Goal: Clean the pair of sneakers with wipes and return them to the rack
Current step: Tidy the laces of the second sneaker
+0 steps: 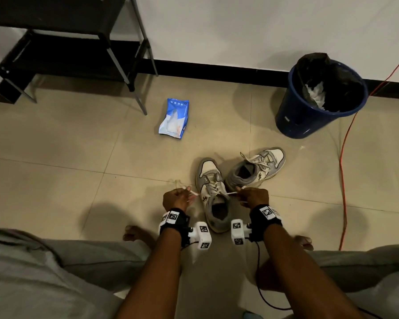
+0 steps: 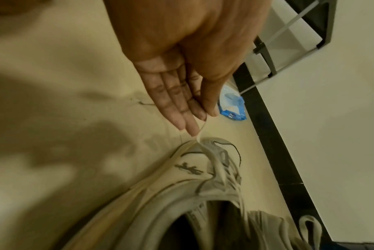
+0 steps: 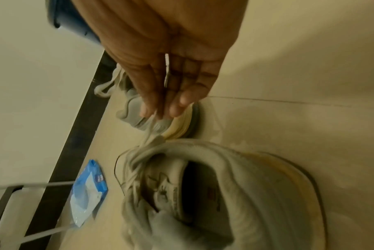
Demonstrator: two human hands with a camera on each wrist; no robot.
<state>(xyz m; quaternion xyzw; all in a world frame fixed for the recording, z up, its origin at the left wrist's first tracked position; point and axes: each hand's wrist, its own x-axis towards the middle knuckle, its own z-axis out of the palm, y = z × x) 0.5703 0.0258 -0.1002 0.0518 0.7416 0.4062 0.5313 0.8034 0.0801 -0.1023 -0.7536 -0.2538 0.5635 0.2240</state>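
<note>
Two grey-and-white sneakers stand on the tiled floor. The near sneaker [image 1: 213, 196] points away from me, and the far sneaker [image 1: 257, 168] lies angled behind it to the right. My left hand [image 1: 189, 196] pinches one end of the near sneaker's shoelace [image 2: 199, 133] between thumb and forefinger, pulled out to the left. My right hand [image 1: 241, 194] pinches the other lace end [image 3: 149, 128], pulled to the right. A blue pack of wipes [image 1: 174, 118] lies on the floor further back, with neither hand near it.
A black metal shoe rack [image 1: 62, 42] stands against the wall at the back left. To the back right is a blue bin [image 1: 320, 97] lined with a black bag, with used wipes inside. An orange cable [image 1: 342, 169] runs down the floor on the right. My bare feet flank the near sneaker.
</note>
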